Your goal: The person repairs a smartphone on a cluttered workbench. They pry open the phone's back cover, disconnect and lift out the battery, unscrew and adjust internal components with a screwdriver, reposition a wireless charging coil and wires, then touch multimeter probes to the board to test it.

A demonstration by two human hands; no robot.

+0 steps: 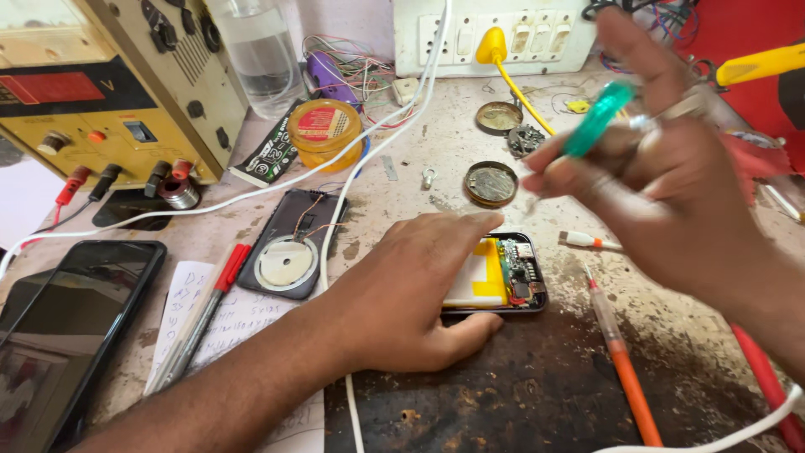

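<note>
My left hand [411,289] lies flat on an opened black device [511,277], pressing it onto the worn bench; a yellow-and-white battery and a small green circuit board show at its right end. My right hand [662,168] hovers above and to the right of the device, blurred, its fingers closed around a tool with a translucent green handle [597,119]. The tool's tip is hidden by the blur.
A yellow power supply [101,92] stands at back left, a black back cover with a round coil [289,247] and a dark phone [67,335] lie left. An orange jar [325,130], two round tins [491,184], an orange pen [625,369] and white cables lie around.
</note>
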